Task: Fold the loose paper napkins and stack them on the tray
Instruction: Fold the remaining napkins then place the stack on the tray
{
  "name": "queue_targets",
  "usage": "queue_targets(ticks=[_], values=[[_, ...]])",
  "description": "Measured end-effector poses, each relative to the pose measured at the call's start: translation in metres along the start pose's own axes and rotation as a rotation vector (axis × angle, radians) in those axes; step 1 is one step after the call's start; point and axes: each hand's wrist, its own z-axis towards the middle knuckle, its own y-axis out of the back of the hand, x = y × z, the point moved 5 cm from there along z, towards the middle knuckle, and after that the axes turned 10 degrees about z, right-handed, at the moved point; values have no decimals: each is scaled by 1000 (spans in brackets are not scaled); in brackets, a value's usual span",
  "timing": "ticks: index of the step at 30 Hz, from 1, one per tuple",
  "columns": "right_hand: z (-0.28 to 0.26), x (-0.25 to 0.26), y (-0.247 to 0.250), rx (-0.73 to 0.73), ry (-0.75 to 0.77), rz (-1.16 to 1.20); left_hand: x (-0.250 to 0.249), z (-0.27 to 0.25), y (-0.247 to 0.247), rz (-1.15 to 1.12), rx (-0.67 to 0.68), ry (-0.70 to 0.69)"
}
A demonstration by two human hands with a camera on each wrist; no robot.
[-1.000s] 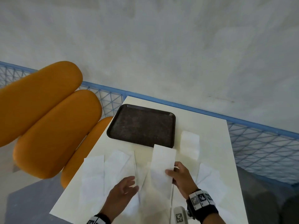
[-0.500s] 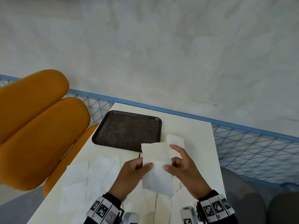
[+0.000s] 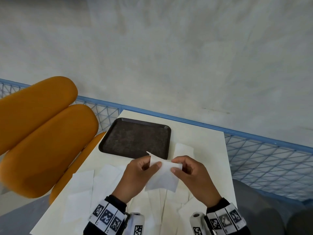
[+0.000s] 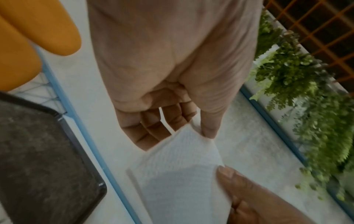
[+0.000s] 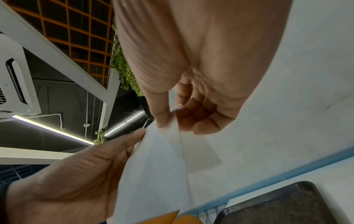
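Pinching one napkin (image 3: 162, 177) above the counter (image 3: 199, 138), your left hand (image 3: 135, 177) and right hand (image 3: 193, 175) clamped fingers on its upper corners; tray (image 3: 135, 138) lay just beyond them.

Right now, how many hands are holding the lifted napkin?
2. The left hand pinches the napkin at its left edge, the right hand at its right edge.

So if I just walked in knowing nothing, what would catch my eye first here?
Probably the two hands in the middle: the left hand and right hand pinch one white napkin between them, held above the table. Just beyond sits a dark tray with nothing on it. To the left are big orange cushions, and more napkins lie flat on the table.
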Motion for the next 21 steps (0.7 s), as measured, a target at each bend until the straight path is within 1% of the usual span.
queue_targets(ticks=[2,5,7,8,9,10,13,14,18,21], values=[[0,2,1,-23,26,-57,0,-1,4,129,-68,-14],[1,2,4,-71,53,-78,1,-4,8,137,-144,-32],[1,3,5,-75,62,-47,1,-6,11,112,-228,-21],[1,2,6,-68,51,-17,1,-6,11,86,-249,-12],[1,2,6,-56,33,23,0,-5,9,53,-236,-8],[1,3,7,-37,14,63,0,-4,5,16,-192,-5],[2,7,7,36,-22,140,-6,2,-11,-183,9,13],[3,8,7,37,-20,137,-7,4,-17,-248,46,23],[5,3,14,-32,-16,108,-7,5,-28,-370,42,143],[6,-2,19,-86,-39,105,-6,3,-32,-397,50,152]])
